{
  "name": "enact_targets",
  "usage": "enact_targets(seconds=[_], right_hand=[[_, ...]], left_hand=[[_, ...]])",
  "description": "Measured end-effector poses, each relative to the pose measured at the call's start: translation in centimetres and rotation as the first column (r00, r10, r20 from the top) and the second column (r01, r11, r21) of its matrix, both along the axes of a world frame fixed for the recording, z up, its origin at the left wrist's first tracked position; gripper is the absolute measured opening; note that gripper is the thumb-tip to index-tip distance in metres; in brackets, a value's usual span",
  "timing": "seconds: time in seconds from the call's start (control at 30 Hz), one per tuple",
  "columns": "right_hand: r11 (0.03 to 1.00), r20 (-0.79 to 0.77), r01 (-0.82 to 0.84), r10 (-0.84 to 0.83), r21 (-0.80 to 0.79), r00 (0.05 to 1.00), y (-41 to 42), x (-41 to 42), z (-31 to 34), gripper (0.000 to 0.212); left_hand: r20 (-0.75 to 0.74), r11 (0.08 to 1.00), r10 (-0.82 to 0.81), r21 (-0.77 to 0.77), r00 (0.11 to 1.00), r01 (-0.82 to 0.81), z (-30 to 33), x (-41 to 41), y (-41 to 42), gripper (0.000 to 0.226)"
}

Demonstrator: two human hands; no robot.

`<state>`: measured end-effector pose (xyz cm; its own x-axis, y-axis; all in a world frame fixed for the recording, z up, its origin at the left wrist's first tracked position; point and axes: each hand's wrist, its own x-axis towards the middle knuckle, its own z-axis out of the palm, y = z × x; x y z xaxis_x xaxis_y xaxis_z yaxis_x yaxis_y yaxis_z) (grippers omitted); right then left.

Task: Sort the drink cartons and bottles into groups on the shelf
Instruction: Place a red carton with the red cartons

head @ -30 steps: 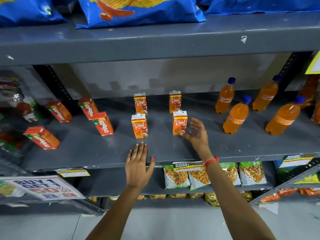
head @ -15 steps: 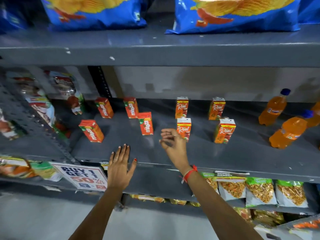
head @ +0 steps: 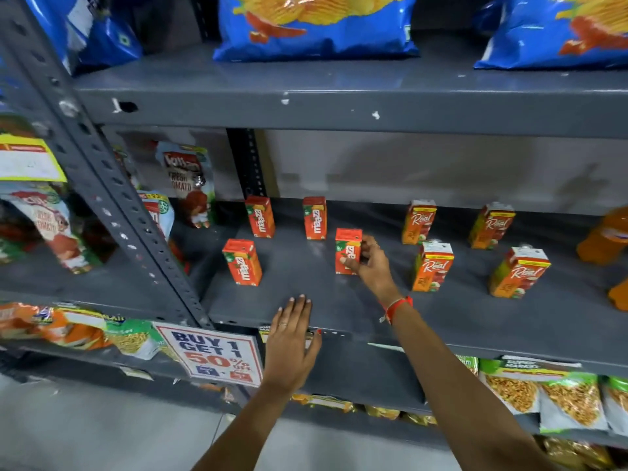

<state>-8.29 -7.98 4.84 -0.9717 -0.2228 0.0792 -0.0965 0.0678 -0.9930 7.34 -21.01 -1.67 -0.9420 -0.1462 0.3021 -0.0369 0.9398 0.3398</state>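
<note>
On the grey shelf [head: 306,294] stand several red Maaza cartons: two at the back [head: 260,216] [head: 315,217], one front left [head: 242,262]. My right hand [head: 368,263] grips a fourth Maaza carton [head: 346,246], upright on the shelf. To the right stand several orange Real cartons [head: 432,266] [head: 418,222] [head: 519,272]. Orange bottles [head: 603,237] show at the far right edge, cut off. My left hand [head: 290,345] rests flat, fingers apart, on the shelf's front edge, holding nothing.
A slanted perforated grey upright [head: 102,185] divides the shelf from ketchup pouches [head: 188,183] on the left. Blue chip bags [head: 316,25] lie on the shelf above. A "Buy 1 Get 1" sign [head: 212,355] hangs on the front edge. Snack packets [head: 513,389] fill the shelf below.
The view swung left from the Real cartons toward the Maaza cartons. My right hand moved left from the Real cartons and closed on a Maaza carton. My left hand stayed on the shelf edge.
</note>
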Motion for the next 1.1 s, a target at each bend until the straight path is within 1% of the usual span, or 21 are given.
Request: enact_targets(seconds=[0.1, 0.2, 0.3, 0.47, 0.53, 0.57, 0.63, 0.67, 0.7, 0.73, 0.77, 0.8, 0.83, 0.87, 0.9, 0.93, 0.97, 1.03, 1.1], right_hand=[[0.999, -0.019, -0.007, 0.006, -0.046, 1.0, -1.1, 0.9, 0.0, 0.041], [0.996, -0.02, -0.057, 0.055, -0.074, 0.998, -2.7, 1.8, 0.0, 0.041], [0.993, -0.019, -0.1, 0.099, -0.057, 0.995, -4.3, 2.3, 0.0, 0.043], [0.994, 0.002, -0.106, 0.106, -0.018, 0.994, -5.2, 2.7, -0.4, 0.047], [0.991, 0.008, -0.133, 0.133, -0.006, 0.991, -4.9, 2.7, -0.2, 0.047], [0.989, 0.02, -0.146, 0.146, -0.023, 0.989, -4.8, 2.8, -0.1, 0.047], [0.984, 0.076, -0.126, 0.137, -0.127, 0.988, -4.4, 3.0, 0.0, 0.041], [0.977, 0.118, -0.097, 0.121, -0.189, 0.986, -4.2, 3.0, 0.1, 0.035], [0.969, 0.161, -0.07, 0.11, -0.237, 0.981, -4.0, 3.1, 0.1, 0.033], [0.966, 0.199, -0.05, 0.103, -0.255, 0.975, -3.9, 3.1, -0.1, 0.036], [0.967, 0.225, -0.041, 0.1, -0.252, 0.969, -3.8, 3.1, -0.2, 0.041], [0.971, 0.236, -0.039, 0.097, -0.238, 0.967, -3.8, 3.1, -0.3, 0.044], [0.974, 0.235, -0.041, 0.095, -0.224, 0.967, -3.9, 3.2, -0.4, 0.042], [0.978, 0.228, -0.04, 0.088, -0.206, 0.97, -4.2, 3.4, -0.5, 0.038], [0.981, 0.225, -0.032, 0.076, -0.191, 0.971, -4.5, 3.5, -0.5, 0.033], [0.984, 0.225, -0.016, 0.057, -0.179, 0.973, -4.8, 3.6, -0.4, 0.03], [0.987, 0.23, -0.005, 0.043, -0.162, 0.972, -5.1, 3.7, -0.4, 0.031], [0.993, 0.24, 0.016, 0.013, -0.118, 0.971, -5.6, 3.8, -0.3, 0.039], [0.996, 0.232, 0.038, -0.018, -0.082, 0.973, -5.8, 4.0, -0.1, 0.039]], left_hand=[[-0.003, 0.999, 0.0, -0.044, 1.0, 0.0, -0.2, 0.0, -0.1, 0.054], [-0.008, 0.998, 0.0, -0.069, 1.0, -0.001, -0.2, 0.0, -0.2, 0.054], [0.002, 0.994, 0.004, -0.11, 1.0, -0.004, -0.3, 0.0, -0.3, 0.055], [0.012, 0.986, -0.011, -0.164, 1.0, 0.013, -0.3, 0.0, -0.6, 0.054], [-0.024, 0.997, -0.035, -0.07, 0.999, 0.033, -0.3, 0.1, -0.7, 0.053], [-0.065, 0.999, -0.042, 0.014, 0.997, 0.043, -0.3, 0.1, -0.8, 0.05], [-0.154, 0.971, -0.03, 0.231, 0.988, 0.066, 0.4, -0.3, -1.3, 0.045], [-0.197, 0.932, -0.004, 0.356, 0.98, 0.076, 0.9, -0.7, -1.5, 0.044], [-0.232, 0.868, 0.039, 0.489, 0.972, 0.082, 1.5, -1.5, -1.8, 0.042], [-0.24, 0.775, 0.097, 0.627, 0.966, 0.078, 2.2, -2.4, -2.1, 0.04], [-0.209, 0.65, 0.157, 0.758, 0.965, 0.059, 3.0, -3.5, -2.3, 0.039], [-0.144, 0.501, 0.2, 0.865, 0.969, 0.025, 3.7, -4.8, -2.5, 0.038], [-0.069, 0.35, 0.216, 0.937, 0.974, -0.012, 4.4, -6.1, -2.8, 0.039], [0.003, 0.218, 0.207, 0.975, 0.978, -0.049, 4.8, -7.4, -3.0, 0.039], [0.057, 0.118, 0.169, 0.99, 0.984, -0.078, 5.0, -8.5, -3.2, 0.04], [0.093, 0.068, 0.11, 0.993, 0.99, -0.101, 5.0, -9.3, -3.2, 0.039], [0.114, 0.068, 0.062, 0.991, 0.992, -0.118, 4.8, -9.8, -3.2, 0.037], [0.136, 0.12, 0.015, 0.983, 0.991, -0.137, 4.4, -10.2, -3.0, 0.028], [0.136, 0.129, 0.012, 0.982, 0.991, -0.136, 3.9, -10.2, -2.7, 0.025]])
